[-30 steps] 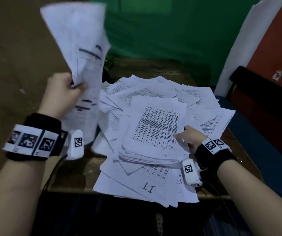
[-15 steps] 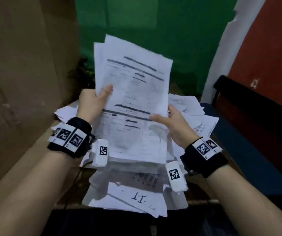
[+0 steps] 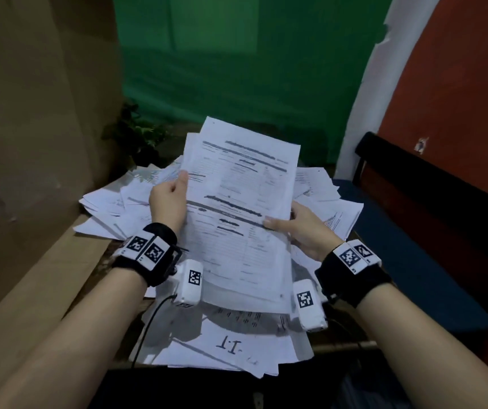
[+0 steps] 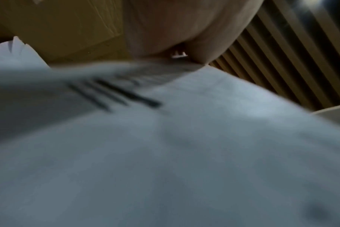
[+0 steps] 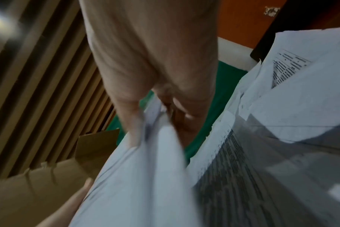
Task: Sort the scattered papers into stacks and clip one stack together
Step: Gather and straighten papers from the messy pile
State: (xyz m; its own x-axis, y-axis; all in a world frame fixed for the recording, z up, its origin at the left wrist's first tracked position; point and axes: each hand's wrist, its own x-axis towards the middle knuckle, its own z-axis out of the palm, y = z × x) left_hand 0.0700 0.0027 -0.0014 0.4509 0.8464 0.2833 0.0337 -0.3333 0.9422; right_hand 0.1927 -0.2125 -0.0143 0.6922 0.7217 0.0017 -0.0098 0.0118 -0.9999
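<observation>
Between both hands I hold a bundle of printed sheets (image 3: 242,208), tilted up over the table. My left hand (image 3: 169,199) grips its left edge, thumb on the front. On the right edge my right hand (image 3: 299,222) pinches it, thumb on top; the right wrist view shows that pinch on the bundle of printed sheets (image 5: 145,169), and the left wrist view shows blurred paper (image 4: 165,153) under my left hand (image 4: 175,30). Beneath lies a heap of scattered papers (image 3: 113,202), with a sheet marked "I.T" (image 3: 231,346) at the front. No clip is visible.
The small wooden table (image 3: 340,345) is nearly covered by paper. A brown cardboard wall (image 3: 30,143) stands on the left. A small plant (image 3: 136,134) sits at the back left, a green wall (image 3: 237,69) behind. A dark chair (image 3: 431,184) stands to the right.
My left hand brought its sheets from high on the left down to the centre. My right hand left the pile and took the bundle's right edge; the bundle now sits lower.
</observation>
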